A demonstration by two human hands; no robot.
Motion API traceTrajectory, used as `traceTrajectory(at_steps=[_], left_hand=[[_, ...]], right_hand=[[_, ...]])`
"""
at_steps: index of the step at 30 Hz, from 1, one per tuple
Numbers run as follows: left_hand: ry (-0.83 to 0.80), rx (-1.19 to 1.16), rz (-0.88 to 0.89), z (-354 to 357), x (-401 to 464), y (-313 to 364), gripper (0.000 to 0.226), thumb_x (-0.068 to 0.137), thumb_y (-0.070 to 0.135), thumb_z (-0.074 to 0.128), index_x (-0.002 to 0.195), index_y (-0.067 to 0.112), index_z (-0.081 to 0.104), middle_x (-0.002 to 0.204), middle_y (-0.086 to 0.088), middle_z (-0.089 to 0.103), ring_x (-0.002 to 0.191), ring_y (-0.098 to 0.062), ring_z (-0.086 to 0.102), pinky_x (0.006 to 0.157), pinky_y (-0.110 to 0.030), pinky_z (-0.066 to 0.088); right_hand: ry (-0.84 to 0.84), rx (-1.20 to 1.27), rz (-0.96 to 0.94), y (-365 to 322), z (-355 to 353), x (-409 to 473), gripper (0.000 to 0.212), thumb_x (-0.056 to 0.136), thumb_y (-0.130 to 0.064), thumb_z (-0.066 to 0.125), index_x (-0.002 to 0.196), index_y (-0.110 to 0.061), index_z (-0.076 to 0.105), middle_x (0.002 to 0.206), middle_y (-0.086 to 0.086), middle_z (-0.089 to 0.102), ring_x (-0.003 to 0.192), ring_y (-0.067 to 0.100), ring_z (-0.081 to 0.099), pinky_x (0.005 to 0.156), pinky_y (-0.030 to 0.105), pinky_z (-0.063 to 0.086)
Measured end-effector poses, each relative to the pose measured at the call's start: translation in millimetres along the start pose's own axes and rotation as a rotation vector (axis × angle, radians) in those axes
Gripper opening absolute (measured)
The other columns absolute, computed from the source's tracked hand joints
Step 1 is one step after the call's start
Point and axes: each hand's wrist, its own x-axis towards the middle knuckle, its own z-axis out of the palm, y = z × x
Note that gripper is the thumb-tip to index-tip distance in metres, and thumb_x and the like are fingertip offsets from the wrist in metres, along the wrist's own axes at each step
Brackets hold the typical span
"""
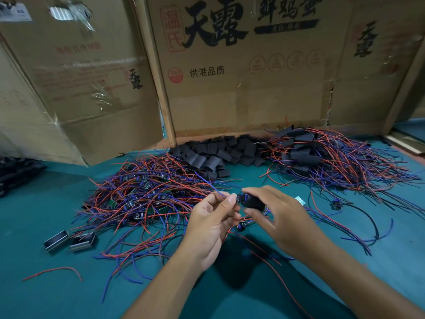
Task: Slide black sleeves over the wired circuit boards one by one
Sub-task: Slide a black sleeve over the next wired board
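Cardboard boxes behind wire piles

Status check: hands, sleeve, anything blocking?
Left hand pinching wires. Right hand gripping black sleeve, board partly in. Nothing blocking.

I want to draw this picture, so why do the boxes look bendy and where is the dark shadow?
In the head view, the wide lens bows the cardboard boxes at the edges; the top-left corner is smeared with blur and tape glare; a dark shadow falls on the teal table under the left hand and right hand; the black sleeve between them looks slightly soft.
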Motion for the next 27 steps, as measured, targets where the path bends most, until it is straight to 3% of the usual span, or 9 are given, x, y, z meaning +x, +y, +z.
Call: traceTrajectory(at_steps=[7, 13, 20, 27], left_hand=[[0.020, 0.027, -0.038, 6, -3, -5, 0.015, 0.071, 0.019, 0.077, 0.069, 0.016, 0.062, 0.061, -0.005, 0.056, 0.049, -0.010, 0.049, 0.049, -0.018, 0.044], [0.009, 0.043, -0.102, 4, -2, -1, 0.018, 0.069, 0.018, 0.076, 0.068, 0.015, 0.059, 0.056, -0.002, 0.050, 0.047, -0.011, 0.046, 0.045, -0.020, 0.043], [-0.060, 0.025, -0.245, 2, -4, 5, 0.028, 0.074, 0.010, 0.076, 0.057, 0.020, 0.056, 0.057, 0.000, 0.049, 0.049, -0.010, 0.049, 0.049, -0.021, 0.043], [-0.040, -0.050, -0.384, 3, -5, 9, 0.017, 0.070, 0.015, 0.074, 0.059, 0.016, 0.062, 0.058, 0.000, 0.052, 0.049, -0.009, 0.052, 0.046, -0.020, 0.047]], right_hand=[[-0.013, -0.117, -0.087, -2, 6, -2, 0.037, 0.086, -0.023, 0.061, 0.120, -0.008, 0.063, 0.096, 0.007, 0.065, 0.085, 0.028, 0.065, 0.067, 0.037, 0.052], [0.037, -0.012, -0.071, -1, 6, -4, 0.033, 0.088, -0.024, 0.061, 0.117, -0.010, 0.061, 0.107, 0.002, 0.067, 0.095, 0.016, 0.059, 0.078, 0.027, 0.045], [-0.007, -0.069, -0.143, -1, 7, -3, 0.031, 0.088, -0.021, 0.062, 0.116, -0.006, 0.064, 0.107, 0.005, 0.067, 0.095, 0.023, 0.065, 0.078, 0.033, 0.049], [-0.021, -0.095, -0.172, -4, 7, -2, 0.029, 0.088, -0.019, 0.061, 0.113, -0.005, 0.065, 0.104, 0.006, 0.068, 0.092, 0.026, 0.067, 0.074, 0.038, 0.054]])
